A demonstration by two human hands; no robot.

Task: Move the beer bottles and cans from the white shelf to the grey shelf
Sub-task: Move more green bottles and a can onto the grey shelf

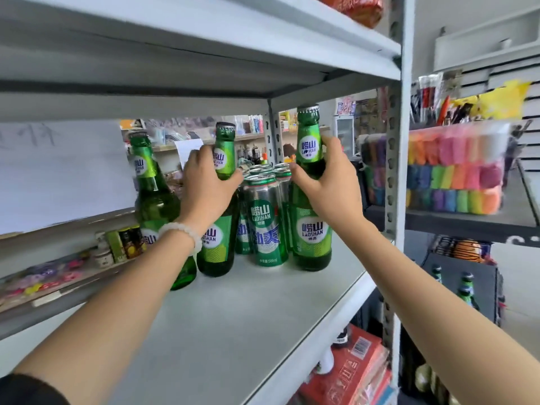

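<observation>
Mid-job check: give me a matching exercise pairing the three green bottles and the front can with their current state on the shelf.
Things:
1. leftmost bottle
2. middle bottle
3. right bottle
4. front can

States:
A. gripped at the neck by the right hand
B. standing between the two held bottles
C. gripped at the neck by the left hand
D. untouched, tilted

Pairs: 1-D, 2-C, 3-A, 4-B

Looks like a bright little shop, metal racking (399, 171) everywhere, slatted wall panel (529, 112) off right, cluttered shelves (204, 140) behind.
</observation>
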